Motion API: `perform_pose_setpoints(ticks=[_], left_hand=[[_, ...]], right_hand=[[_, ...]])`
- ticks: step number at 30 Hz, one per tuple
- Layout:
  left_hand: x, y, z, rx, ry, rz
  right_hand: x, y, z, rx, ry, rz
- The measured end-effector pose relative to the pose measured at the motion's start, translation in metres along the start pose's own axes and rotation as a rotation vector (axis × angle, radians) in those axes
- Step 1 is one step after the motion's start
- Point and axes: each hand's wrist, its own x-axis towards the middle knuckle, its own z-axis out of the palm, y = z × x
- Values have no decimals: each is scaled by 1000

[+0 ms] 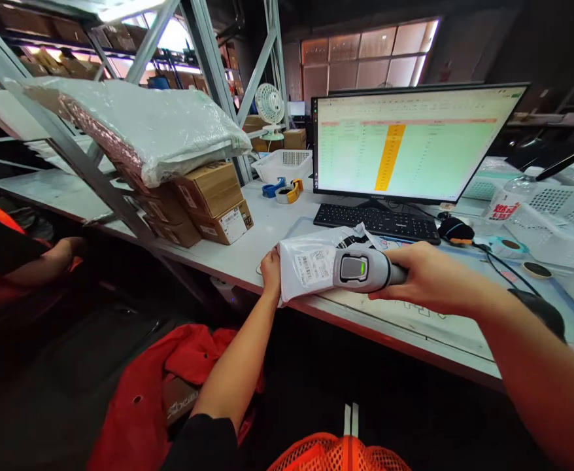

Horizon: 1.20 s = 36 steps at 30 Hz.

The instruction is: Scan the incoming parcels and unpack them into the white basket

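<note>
Left hand (pixel 270 273) grips the near left end of a labelled white parcel (pixel 309 263), while the right hand (pixel 424 276) clasps a grey handheld scanner (pixel 363 270) that covers part of the parcel's right side. The parcel is at the desk's (pixel 270 219) front edge, before the black keyboard (pixel 378 224) and lit monitor (pixel 350 154).

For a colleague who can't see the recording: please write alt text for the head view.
A person's right hand holds a grey scanner over a labelled white parcel, gripped by the left hand at the edge of a white desk. Beyond are a keyboard and a lit monitor showing a table; cardboard boxes are stacked to the left.
</note>
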Motion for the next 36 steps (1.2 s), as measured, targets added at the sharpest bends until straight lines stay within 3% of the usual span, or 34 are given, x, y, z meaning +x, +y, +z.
perform_pose_setpoints(ticks=[3,8,11,13,17,19,22,25,28,32,36], left_hand=[[6,7,-5,72,-40,16],[19,14,-8,181,-85,80],[21,12,-6,232,-81,100],[22,11,-6,251,-88,105],[25,6,-7,273,-127,100],[27,3,-7,282,-150,88],[29,1,-7,302,-170,76],[28,4,-6,318,-156,76],[26,9,-6,320,-137,58],[26,11,-6,309,-133,50],[26,8,-5,292,-119,58]], right_hand=[[1,38,7,-47,45,70],[-15,136,29,-411,209,494],[-26,180,50,-536,194,714],[-32,196,61,-557,152,799],[-35,201,55,-510,62,866],[-25,197,40,-514,170,868],[13,194,20,-551,319,723],[61,199,17,-511,121,577],[96,207,24,-471,-26,584],[111,210,27,-450,-100,631],[109,197,25,-434,-71,592]])
